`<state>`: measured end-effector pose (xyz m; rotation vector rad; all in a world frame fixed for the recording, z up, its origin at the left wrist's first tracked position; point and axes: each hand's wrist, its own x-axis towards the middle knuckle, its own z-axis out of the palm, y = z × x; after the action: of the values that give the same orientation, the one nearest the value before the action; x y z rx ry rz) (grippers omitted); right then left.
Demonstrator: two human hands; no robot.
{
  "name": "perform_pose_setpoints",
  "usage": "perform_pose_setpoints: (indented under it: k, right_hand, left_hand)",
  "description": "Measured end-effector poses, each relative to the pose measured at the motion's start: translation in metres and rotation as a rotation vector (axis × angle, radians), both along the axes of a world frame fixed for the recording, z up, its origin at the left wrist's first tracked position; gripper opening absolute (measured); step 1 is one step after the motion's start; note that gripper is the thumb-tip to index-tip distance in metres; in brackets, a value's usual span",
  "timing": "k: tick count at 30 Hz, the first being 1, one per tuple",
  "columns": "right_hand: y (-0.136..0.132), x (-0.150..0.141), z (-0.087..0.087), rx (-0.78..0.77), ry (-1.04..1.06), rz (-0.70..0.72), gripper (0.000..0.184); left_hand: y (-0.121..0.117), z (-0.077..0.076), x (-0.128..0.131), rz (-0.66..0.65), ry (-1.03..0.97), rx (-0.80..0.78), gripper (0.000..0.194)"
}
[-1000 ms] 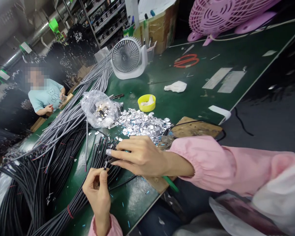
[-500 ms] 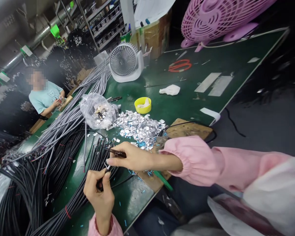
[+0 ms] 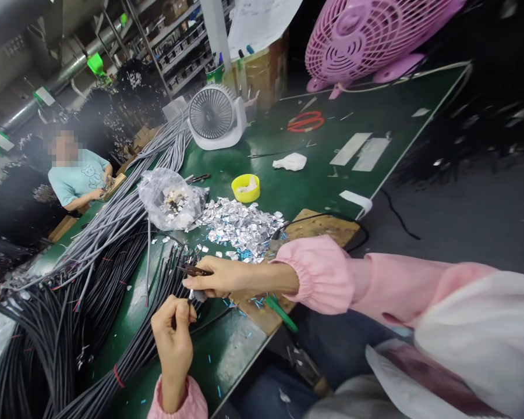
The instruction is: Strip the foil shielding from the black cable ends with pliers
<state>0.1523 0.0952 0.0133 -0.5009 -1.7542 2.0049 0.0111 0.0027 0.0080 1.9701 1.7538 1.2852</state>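
My left hand (image 3: 171, 329) is closed, pinching the end of a black cable (image 3: 191, 301) between thumb and fingertips. A silvery bit shows at that cable end, right below the fingers of my right hand (image 3: 220, 276). A dark, slim-tipped hand tool (image 3: 195, 270), perhaps tweezers or snips, is gripped in my right hand and points left. Behind both hands lies a bundle of black cables (image 3: 137, 340), tied with a red band (image 3: 119, 376). My right palm hides part of the tool.
Foil scraps (image 3: 240, 224) are heaped beyond my right hand, beside a plastic bag (image 3: 172, 201) and a yellow dish (image 3: 245, 188). Grey cables (image 3: 109, 224) run along the left. A small white fan (image 3: 215, 116) and a pink fan (image 3: 358, 43) stand farther back. A co-worker (image 3: 81, 174) sits across.
The view has shifted slightly. My hands stay together at the cable end, and my left fingers have drawn in closer around it. The tool remains in my right hand.
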Motion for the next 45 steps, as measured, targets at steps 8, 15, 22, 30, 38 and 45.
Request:
perform_pose_setpoints:
  k: [8, 15, 22, 30, 38, 45]
  right_hand:
    - [-0.001, -0.003, -0.001, 0.112, -0.019, -0.043, 0.052]
    - [-0.004, 0.008, 0.004, 0.845, -0.091, -0.51, 0.034]
    - [-0.006, 0.009, -0.003, 1.597, 0.021, -0.818, 0.029]
    - [-0.007, 0.01, 0.002, 1.718, 0.017, -0.861, 0.025]
    - [-0.008, 0.01, 0.001, 1.762, 0.034, -0.844, 0.019]
    - [-0.008, 0.01, -0.001, 1.752, 0.036, -0.838, 0.019]
  left_hand:
    - [-0.002, -0.002, 0.0, 0.052, -0.377, -0.265, 0.05]
    - [-0.007, 0.006, -0.001, 0.129, -0.525, -0.357, 0.052]
    - [-0.006, 0.008, -0.001, 0.15, -0.598, -0.424, 0.052]
    - [-0.005, 0.007, -0.002, 0.135, -0.623, -0.464, 0.053]
    - [-0.004, 0.006, -0.002, 0.131, -0.592, -0.449, 0.052]
    - [-0.003, 0.002, -0.001, 0.13, -0.491, -0.368, 0.048]
